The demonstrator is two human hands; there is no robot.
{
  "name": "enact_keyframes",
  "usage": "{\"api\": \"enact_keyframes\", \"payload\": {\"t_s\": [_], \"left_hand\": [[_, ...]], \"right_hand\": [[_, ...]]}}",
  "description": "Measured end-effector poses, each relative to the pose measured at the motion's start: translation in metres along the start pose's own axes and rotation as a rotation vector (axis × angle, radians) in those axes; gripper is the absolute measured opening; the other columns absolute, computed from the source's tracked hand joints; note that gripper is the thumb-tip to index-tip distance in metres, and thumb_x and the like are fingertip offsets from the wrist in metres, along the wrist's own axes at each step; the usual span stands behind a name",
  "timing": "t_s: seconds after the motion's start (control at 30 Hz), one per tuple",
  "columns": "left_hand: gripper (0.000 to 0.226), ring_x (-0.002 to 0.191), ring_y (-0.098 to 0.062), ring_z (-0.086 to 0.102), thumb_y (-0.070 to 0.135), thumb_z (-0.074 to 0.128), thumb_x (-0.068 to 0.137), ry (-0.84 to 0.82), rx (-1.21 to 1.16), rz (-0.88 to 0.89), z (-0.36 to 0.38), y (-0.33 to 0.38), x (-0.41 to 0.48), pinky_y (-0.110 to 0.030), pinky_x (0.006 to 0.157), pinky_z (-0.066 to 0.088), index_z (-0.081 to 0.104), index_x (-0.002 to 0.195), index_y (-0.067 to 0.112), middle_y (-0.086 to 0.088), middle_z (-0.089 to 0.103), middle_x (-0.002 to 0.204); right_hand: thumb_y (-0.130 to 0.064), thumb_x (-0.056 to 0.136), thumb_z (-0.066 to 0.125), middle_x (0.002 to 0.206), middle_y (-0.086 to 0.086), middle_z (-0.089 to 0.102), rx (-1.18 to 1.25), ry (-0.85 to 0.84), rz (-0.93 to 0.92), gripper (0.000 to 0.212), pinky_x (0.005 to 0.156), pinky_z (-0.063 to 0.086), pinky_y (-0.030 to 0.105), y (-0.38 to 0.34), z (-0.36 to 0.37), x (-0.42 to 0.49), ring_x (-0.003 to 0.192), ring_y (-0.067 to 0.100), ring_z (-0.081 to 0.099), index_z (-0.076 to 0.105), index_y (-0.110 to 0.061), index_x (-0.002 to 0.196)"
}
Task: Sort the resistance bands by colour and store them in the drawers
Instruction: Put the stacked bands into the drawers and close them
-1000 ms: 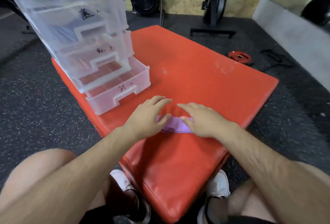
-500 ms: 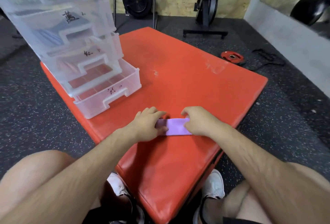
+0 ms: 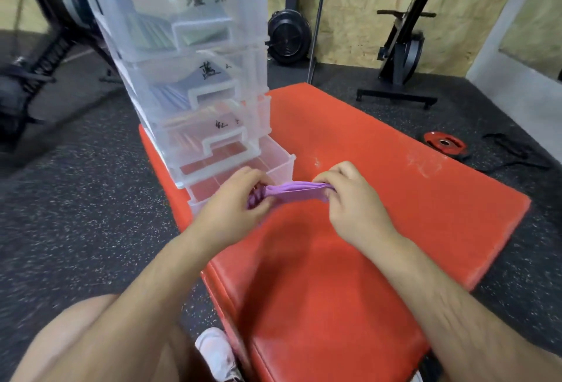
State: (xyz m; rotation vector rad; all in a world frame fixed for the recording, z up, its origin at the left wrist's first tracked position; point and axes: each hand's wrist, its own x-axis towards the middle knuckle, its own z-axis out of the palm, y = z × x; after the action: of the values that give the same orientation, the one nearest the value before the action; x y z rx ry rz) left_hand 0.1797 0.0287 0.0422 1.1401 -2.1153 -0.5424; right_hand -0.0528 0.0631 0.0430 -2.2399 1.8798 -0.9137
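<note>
Left hand (image 3: 232, 202) and right hand (image 3: 352, 199) pinch purple band (image 3: 292, 191) (bunched) just beside open drawer (image 3: 284, 164)

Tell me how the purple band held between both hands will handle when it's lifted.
The purple cloth-like resistance band is probably soft and floppy: it bunches into folds where the left hand and right hand pinch its ends. It likely weighs little, since fingertips alone seem to carry it. Let go, it should slump flat rather than roll.

drawer tower (image 3: 194, 77) left, bare mat (image 3: 380, 199) right
</note>
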Motion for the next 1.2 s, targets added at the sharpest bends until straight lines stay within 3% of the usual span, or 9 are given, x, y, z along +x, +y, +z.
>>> {"api": "enact_keyframes", "payload": {"t_s": [0.13, 0.4, 0.5, 0.7, 0.83, 0.93, 1.0, 1.07, 1.2], "left_hand": [[0.027, 0.085, 0.003, 0.051, 0.011, 0.069, 0.084, 0.178, 0.071, -0.016, -0.044, -0.024, 0.004, -0.006, 0.077, 0.038, 0.063, 0.105, 0.026, 0.019, 0.057, 0.095], [0.025, 0.089, -0.013, 0.056, 0.019, 0.072, 0.086, 0.199, 0.164, -0.132, -0.065, -0.084, 0.007, -0.032, 0.083, 0.047, 0.068, 0.109, 0.027, 0.007, 0.059, 0.097], [0.018, 0.091, -0.007, 0.056, 0.035, 0.068, 0.091, 0.240, 0.212, -0.126, -0.070, -0.095, 0.006, -0.026, 0.085, 0.045, 0.069, 0.107, 0.027, 0.011, 0.060, 0.098], [0.007, 0.082, -0.011, 0.053, 0.019, 0.055, 0.085, 0.398, 0.208, -0.353, -0.087, -0.117, 0.007, -0.033, 0.075, 0.046, 0.060, 0.089, 0.021, 0.008, 0.054, 0.089], [0.035, 0.094, -0.018, 0.057, 0.024, 0.057, 0.082, 0.382, 0.094, -0.537, -0.084, -0.148, 0.011, -0.036, 0.081, 0.050, 0.053, 0.116, 0.017, 0.000, 0.052, 0.113], [0.061, 0.116, -0.028, 0.062, 0.036, 0.065, 0.075, 0.222, -0.077, -0.547, -0.066, -0.230, 0.021, -0.052, 0.092, 0.056, 0.048, 0.134, 0.034, -0.004, 0.059, 0.130], [0.075, 0.127, -0.013, 0.056, 0.033, 0.073, 0.073, 0.182, -0.154, -0.524, -0.059, -0.256, 0.024, -0.046, 0.099, 0.053, 0.042, 0.140, 0.043, 0.010, 0.055, 0.139], [0.078, 0.131, 0.003, 0.046, 0.029, 0.077, 0.075, 0.172, -0.228, -0.518, -0.072, -0.212, 0.019, -0.030, 0.105, 0.045, 0.039, 0.141, 0.042, 0.019, 0.049, 0.141], [0.068, 0.116, 0.022, 0.044, 0.011, 0.074, 0.080, 0.180, -0.290, -0.490, -0.074, -0.196, 0.018, -0.002, 0.088, 0.036, 0.040, 0.128, 0.046, 0.024, 0.051, 0.128]], "right_hand": [[0.000, 0.089, 0.056, 0.107, 0.000, 0.055, 0.079, 0.046, -0.083, 0.030, 0.085, 0.050, 0.039, -0.031, 0.024, 0.047, 0.097, 0.024, 0.060, 0.070, -0.018, 0.108], [-0.006, 0.085, 0.054, 0.125, 0.002, 0.060, 0.056, -0.085, -0.052, 0.043, 0.101, 0.048, 0.042, -0.058, 0.090, 0.116, 0.117, 0.027, 0.059, 0.066, -0.017, 0.125], [-0.013, 0.086, 0.060, 0.128, 0.002, 0.058, 0.003, 0.032, -0.030, 0.046, 0.104, 0.041, 0.038, -0.057, 0.108, 0.097, 0.120, 0.025, 0.053, 0.062, -0.018, 0.132], [-0.012, 0.079, 0.070, 0.109, 0.002, 0.057, 0.160, 0.246, -0.020, 0.028, 0.098, 0.046, 0.037, -0.081, 0.151, 0.033, 0.105, 0.026, 0.056, 0.065, -0.014, 0.107], [-0.024, 0.082, 0.070, 0.109, 0.000, 0.056, 0.189, 0.210, -0.039, 0.022, 0.101, 0.044, 0.036, -0.100, 0.176, 0.016, 0.107, 0.024, 0.055, 0.065, -0.016, 0.102], [-0.025, 0.084, 0.069, 0.119, 0.001, 0.053, 0.231, 0.182, 0.011, 0.030, 0.102, 0.045, 0.039, -0.107, 0.188, 0.017, 0.115, 0.024, 0.053, 0.065, -0.016, 0.113], [-0.025, 0.086, 0.065, 0.129, 0.002, 0.051, 0.226, 0.122, 0.011, 0.039, 0.103, 0.046, 0.042, -0.110, 0.195, 0.023, 0.120, 0.025, 0.052, 0.063, -0.015, 0.124], [-0.025, 0.087, 0.062, 0.138, 0.003, 0.047, 0.220, 0.055, 0.017, 0.047, 0.106, 0.045, 0.041, -0.114, 0.203, 0.035, 0.127, 0.023, 0.050, 0.059, -0.016, 0.133], [-0.025, 0.087, 0.059, 0.147, 0.003, 0.043, 0.170, -0.016, 0.008, 0.056, 0.106, 0.047, 0.041, -0.126, 0.217, 0.063, 0.134, 0.023, 0.047, 0.052, -0.020, 0.142]]}}
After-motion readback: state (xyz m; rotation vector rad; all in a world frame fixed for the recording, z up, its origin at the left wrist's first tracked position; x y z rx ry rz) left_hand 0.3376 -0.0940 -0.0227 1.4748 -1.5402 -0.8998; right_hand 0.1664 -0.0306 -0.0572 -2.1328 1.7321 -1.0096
